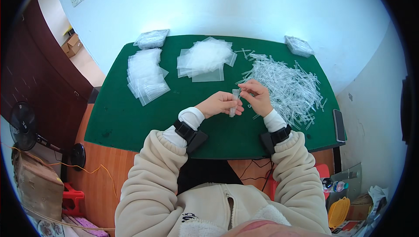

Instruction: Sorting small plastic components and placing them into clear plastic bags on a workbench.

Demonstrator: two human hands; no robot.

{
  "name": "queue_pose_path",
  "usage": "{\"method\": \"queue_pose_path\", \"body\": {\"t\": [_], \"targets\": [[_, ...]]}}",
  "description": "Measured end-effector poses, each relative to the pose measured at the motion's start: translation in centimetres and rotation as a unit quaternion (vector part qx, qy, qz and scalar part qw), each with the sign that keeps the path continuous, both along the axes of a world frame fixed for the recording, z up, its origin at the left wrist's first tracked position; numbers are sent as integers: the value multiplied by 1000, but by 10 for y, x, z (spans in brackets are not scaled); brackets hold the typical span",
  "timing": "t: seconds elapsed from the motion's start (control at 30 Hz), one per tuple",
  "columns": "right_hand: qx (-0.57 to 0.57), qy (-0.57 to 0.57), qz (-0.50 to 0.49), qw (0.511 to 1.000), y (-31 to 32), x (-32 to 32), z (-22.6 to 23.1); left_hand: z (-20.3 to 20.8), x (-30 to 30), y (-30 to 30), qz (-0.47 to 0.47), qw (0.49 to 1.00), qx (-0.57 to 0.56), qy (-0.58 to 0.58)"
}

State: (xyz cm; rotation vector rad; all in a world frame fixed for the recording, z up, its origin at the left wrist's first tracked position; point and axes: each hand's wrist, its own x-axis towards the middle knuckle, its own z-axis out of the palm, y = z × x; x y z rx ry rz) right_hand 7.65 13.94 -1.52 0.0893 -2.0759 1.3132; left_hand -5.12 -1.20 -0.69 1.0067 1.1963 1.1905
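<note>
Jacket; left fingers snug around sticks

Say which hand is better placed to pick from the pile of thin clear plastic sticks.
Probably the right hand: it's nearer the pile, while the left hand holds a clear plastic bundle.

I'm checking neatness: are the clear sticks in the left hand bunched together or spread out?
Bunched: the clear sticks lie side by side in one narrow bundle in the left hand.
</note>
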Motion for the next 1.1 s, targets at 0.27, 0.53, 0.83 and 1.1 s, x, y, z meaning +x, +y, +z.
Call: {"method": "queue_pose_path", "body": {"t": [0.27, 0.53, 0.83, 1.1], "targets": [[-9, 7, -8, 1000, -1, -1, -3, -14, -1, 8, -2, 988, 114, 104], [59, 1, -38, 998, -1, 0, -1, -14, 0, 7, 55, 939, 146, 306], [21, -76, -18, 997, -4, 2, -2, -12, 3, 5, 62, 928, 132, 342], [-37, -30, -80, 996, 6, -2, -4, -12, -4, 6, 187, 917, 159, 315]]}}
